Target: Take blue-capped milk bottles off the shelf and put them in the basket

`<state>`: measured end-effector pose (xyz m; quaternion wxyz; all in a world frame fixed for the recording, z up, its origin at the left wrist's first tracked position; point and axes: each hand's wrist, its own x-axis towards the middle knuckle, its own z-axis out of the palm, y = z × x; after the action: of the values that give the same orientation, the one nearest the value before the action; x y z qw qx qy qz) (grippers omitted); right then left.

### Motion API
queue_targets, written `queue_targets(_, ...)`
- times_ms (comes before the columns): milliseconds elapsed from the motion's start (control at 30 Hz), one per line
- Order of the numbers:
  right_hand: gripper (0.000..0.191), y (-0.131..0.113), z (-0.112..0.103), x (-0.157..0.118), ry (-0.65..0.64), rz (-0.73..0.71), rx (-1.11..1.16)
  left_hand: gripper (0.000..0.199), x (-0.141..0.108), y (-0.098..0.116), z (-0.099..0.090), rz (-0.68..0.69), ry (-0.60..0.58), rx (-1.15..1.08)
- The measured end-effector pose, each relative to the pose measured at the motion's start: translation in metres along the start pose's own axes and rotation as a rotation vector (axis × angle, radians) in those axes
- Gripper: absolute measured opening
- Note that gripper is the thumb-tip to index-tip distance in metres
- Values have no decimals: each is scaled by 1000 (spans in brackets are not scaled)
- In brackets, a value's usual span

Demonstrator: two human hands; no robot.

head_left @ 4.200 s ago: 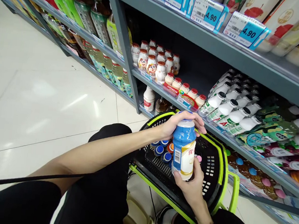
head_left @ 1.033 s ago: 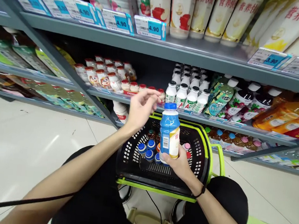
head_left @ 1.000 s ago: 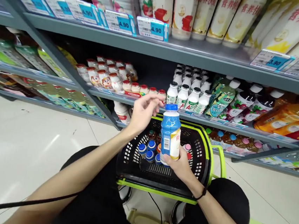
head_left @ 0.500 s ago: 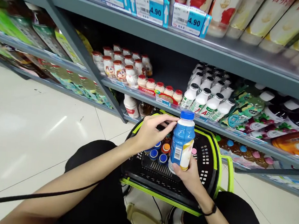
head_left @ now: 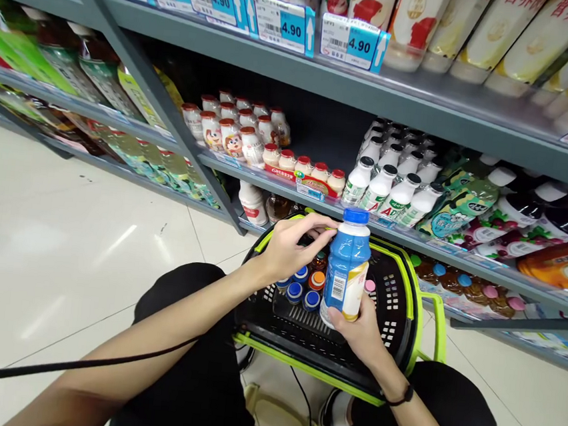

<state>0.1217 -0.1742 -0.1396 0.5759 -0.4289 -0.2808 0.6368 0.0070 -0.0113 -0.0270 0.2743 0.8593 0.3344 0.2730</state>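
Note:
A blue-and-white plastic drink bottle [head_left: 348,266] with a blue cap stands nearly upright above the basket. My right hand [head_left: 361,327] is closed round its lower part, thumb in front. At the bottle's left shoulder, just below the cap, my left hand [head_left: 294,241] has its thumb and fingers drawn together in a pinch against the bottle's side. Whether a bit of the label is between those fingertips is too small to tell. Under both hands is a black shopping basket [head_left: 272,336] with a lime-green rim. Several bottles with blue caps [head_left: 294,292] and one with an orange cap [head_left: 317,280] stand inside it.
Ahead runs a grey shelf [head_left: 267,183] with small red-capped bottles [head_left: 250,144], black-capped white bottles [head_left: 379,187] and green bottles [head_left: 460,204]. Price tags [head_left: 353,42] line the shelf above. A black cable [head_left: 73,363] crosses my left forearm. My knees flank the basket.
The view has shifted slightly, so the shelves sit a little differently in the picture. Both hands keep the same hold on the bottle.

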Motion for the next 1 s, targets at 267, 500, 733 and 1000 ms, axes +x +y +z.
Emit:
queue_targets(267,48,-9,6,-2,36,24,-7,10,-1,-4,-1,15,-13,-15)
queue_targets(500,50,-14,6,-1,-3,35,0,13,0,-7,1,19,-2,-108)
queue_targets(733,47,-13,8,-4,-20,41,-14,9,-1,-11,-2,30,-78,-117)
queue_targets(1000,46,-10,8,-5,-19,37,-29,9,-2,-11,-1,58,-121,-23)
